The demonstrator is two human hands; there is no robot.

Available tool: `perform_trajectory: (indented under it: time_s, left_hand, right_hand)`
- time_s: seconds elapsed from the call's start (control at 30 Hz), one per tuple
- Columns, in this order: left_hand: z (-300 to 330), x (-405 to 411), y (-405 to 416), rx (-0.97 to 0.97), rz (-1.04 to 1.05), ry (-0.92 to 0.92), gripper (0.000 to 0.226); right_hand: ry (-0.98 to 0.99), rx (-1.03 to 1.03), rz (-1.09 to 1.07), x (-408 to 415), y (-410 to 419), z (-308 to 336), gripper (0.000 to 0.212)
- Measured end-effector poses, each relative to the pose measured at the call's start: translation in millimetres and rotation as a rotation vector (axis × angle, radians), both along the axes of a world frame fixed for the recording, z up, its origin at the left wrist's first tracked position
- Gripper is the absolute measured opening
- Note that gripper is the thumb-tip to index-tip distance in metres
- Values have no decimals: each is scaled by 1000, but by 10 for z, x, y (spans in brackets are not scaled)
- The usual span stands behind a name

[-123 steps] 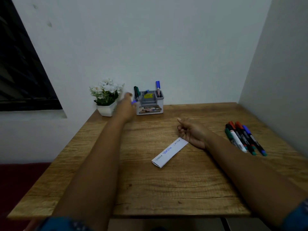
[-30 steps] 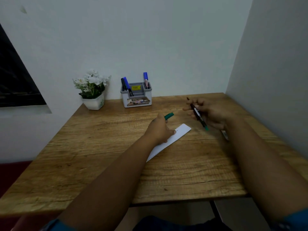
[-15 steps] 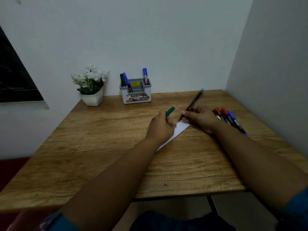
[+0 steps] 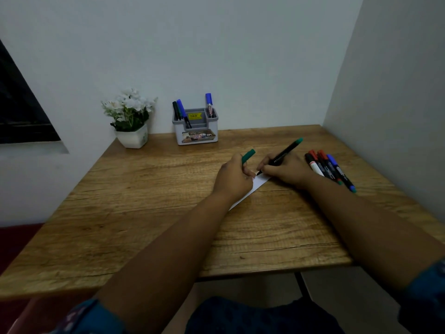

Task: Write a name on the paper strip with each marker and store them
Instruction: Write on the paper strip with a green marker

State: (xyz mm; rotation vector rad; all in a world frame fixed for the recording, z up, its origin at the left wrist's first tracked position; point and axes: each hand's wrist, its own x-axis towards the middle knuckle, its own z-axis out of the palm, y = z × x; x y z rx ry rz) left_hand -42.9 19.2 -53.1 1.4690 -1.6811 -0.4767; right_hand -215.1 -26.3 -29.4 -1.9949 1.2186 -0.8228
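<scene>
A white paper strip [image 4: 259, 183] lies on the wooden table [image 4: 149, 213], mostly covered by my left hand [image 4: 233, 177]. That hand presses on the strip and holds a green marker cap [image 4: 248, 155]. My right hand [image 4: 286, 170] grips an uncapped green marker [image 4: 285, 151] with its tip touching the strip's far end. Several capped markers [image 4: 328, 168] lie in a row right of my right hand. A grey pen holder [image 4: 197, 131] at the back wall holds three markers.
A white pot of white flowers [image 4: 131, 119] stands left of the holder. Walls close off the table's back and right side. A dark window [image 4: 14, 112] is at the far left.
My left hand put a marker in the holder, then came back to the strip. My right hand picked up a green marker; it is uncapped and its tip has come down onto the paper.
</scene>
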Motion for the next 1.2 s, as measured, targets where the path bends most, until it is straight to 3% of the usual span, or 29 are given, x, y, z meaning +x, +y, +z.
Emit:
perform_trajectory:
  time_s: [0.5, 0.77, 0.93, 1.2]
  left_hand:
    - [-12, 10, -17, -1, -5, -6, 22]
    - [-20, 14, -42, 21, 4, 12, 23]
    - [-5, 17, -28, 30, -2, 0, 22]
    - [9, -14, 10, 40, -19, -38, 24]
  right_hand:
    - [-66, -13, -17, -29, -32, -14, 11]
    - [28, -12, 27, -14, -36, -14, 9]
    - [-86, -9, -30, -45, -79, -43, 9]
    - [9, -14, -11, -27, -70, -27, 10]
